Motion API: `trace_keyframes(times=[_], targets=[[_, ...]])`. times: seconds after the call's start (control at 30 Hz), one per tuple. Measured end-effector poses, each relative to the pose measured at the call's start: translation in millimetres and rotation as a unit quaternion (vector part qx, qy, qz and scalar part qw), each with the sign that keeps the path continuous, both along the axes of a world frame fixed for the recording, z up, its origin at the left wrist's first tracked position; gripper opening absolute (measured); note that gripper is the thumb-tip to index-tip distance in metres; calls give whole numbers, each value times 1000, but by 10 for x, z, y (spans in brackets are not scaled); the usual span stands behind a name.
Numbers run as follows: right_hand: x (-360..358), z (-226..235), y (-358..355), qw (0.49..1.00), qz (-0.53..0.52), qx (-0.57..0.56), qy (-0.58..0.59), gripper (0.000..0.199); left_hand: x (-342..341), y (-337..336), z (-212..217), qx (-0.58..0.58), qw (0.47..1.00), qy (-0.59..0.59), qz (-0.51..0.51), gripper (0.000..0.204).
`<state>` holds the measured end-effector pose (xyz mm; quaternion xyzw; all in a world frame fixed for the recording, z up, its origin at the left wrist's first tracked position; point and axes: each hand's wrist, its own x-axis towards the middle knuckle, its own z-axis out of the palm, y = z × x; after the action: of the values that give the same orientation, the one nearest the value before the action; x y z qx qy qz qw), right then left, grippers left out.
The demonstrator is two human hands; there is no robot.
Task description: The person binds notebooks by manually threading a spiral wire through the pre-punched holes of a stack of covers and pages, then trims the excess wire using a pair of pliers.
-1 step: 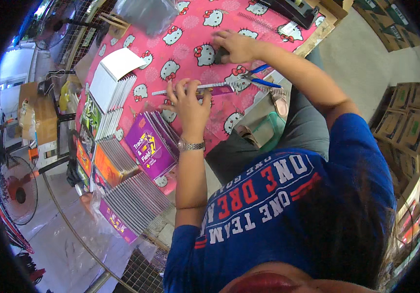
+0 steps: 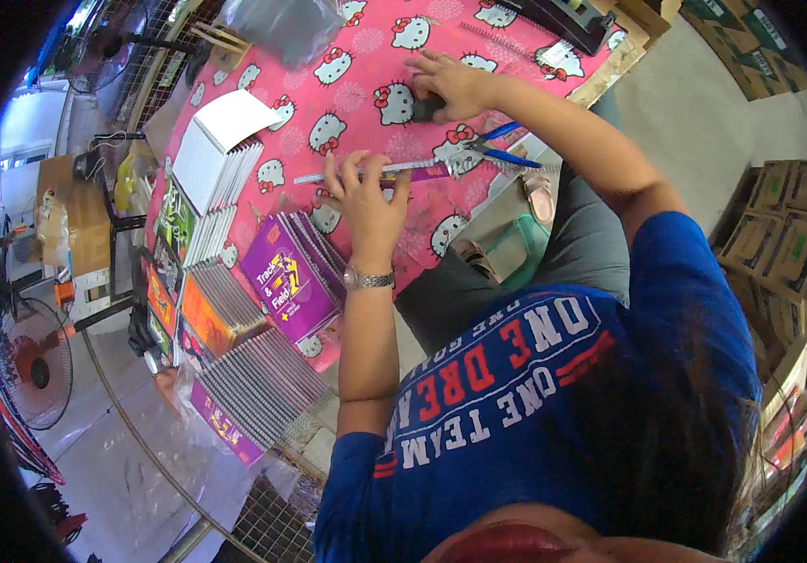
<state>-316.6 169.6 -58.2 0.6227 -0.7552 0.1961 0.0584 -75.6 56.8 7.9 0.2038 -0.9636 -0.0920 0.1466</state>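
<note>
My left hand (image 2: 371,208), with a watch on the wrist, has its fingers curled over a thin spiral-bound notebook (image 2: 433,173) with a purple cover. That notebook is seen nearly edge-on at the table's near side. Farther off and to the right, my right hand (image 2: 460,91) has its thumb and fingers around a small dark block-like object (image 2: 428,107), partly hidden by the hand. Pliers with blue handles (image 2: 506,157) lie between my right forearm and the notebook, jaws apart. Purple spiral notebooks (image 2: 295,272) lie fanned beside my left forearm.
The table (image 2: 366,122) has a pink cartoon-patterned cover. At its left edge are white-paged notebooks (image 2: 211,169), orange ones (image 2: 220,305) and a purple stack (image 2: 258,394). A black machine (image 2: 563,23) and a loose wire spiral (image 2: 502,45) lie at the far right. Cartons (image 2: 778,235) stand right.
My right hand has shifted slightly, and a little more of the dark object shows under it. My left hand stays on the notebook.
</note>
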Motion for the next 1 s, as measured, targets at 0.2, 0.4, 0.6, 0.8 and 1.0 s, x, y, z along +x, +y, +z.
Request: trace_keyframes(times=[0.2,0.4,0.6,0.8,1.0], targets=[[384,485,90,871,134,110,-461,43,200,-203,-66,61,984,90,-143,31],[592,514,275,860,166,123,-467,46,161,-157,-71,32,977,115,-175,37],[578,449,162,689,249,22,-680,46,137,-185,-81,24,976,122,-181,39],[588,429,21,806,171,69,-562,47,131,-226,29,-11,986,100,-134,39],[719,531,-66,581,261,-42,-770,45,189,-471,-33,1,986,91,-143,39]])
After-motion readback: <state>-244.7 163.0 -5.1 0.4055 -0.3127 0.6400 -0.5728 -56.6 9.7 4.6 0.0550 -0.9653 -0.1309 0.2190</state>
